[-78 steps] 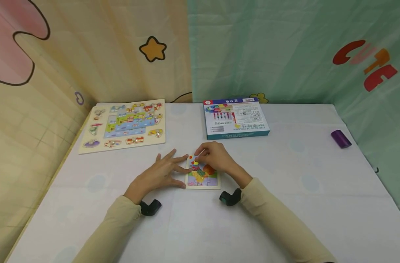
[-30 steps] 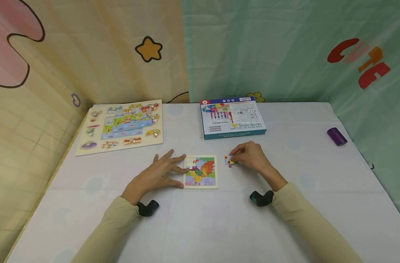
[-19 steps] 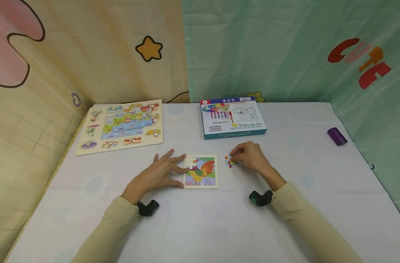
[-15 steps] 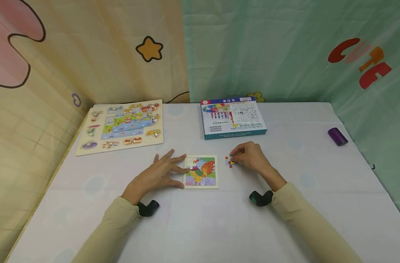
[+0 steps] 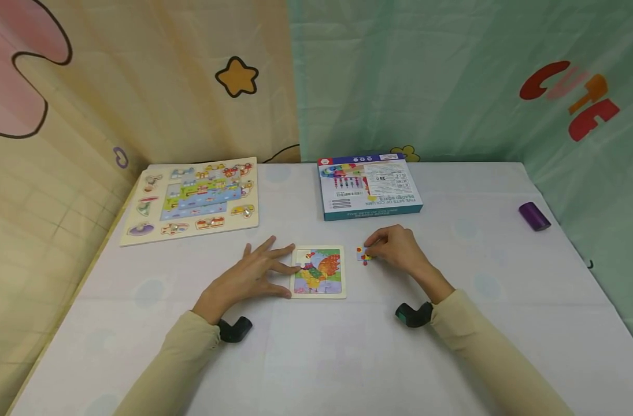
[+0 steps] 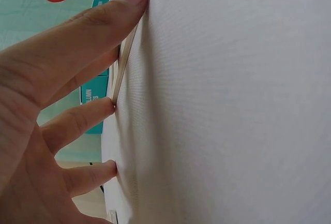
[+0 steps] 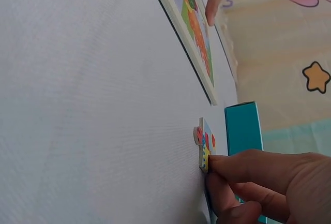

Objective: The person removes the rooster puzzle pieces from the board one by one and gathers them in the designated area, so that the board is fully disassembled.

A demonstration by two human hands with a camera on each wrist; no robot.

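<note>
White-covered table (image 5: pixel 316 358): under both hands. Peg-puzzle board (image 5: pixel 155 216): flat at far left. Teal-edged box (image 5: pixel 370 190): lying flat at far side, right of board. Left hand (image 5: pixel 254 274): spread, fingers mostly straight, touching left side of framed bird puzzle (image 5: pixel 324 274). Right hand (image 5: pixel 396 248): puzzle piece (image 5: pixel 361 254) pinched between fingertips. Bird puzzle: flat on table, between hands. Purple cylinder (image 5: pixel 535 216): lying near right table edge. Puzzle piece: just right of bird puzzle, apart from it.

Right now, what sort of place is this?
Likely a children's play area, or one staged for recording: pale yellow-and-green cloth curtains with cartoon prints, a white cloth-covered table, and a square, pale-framed bird jigsaw puzzle on it.
</note>
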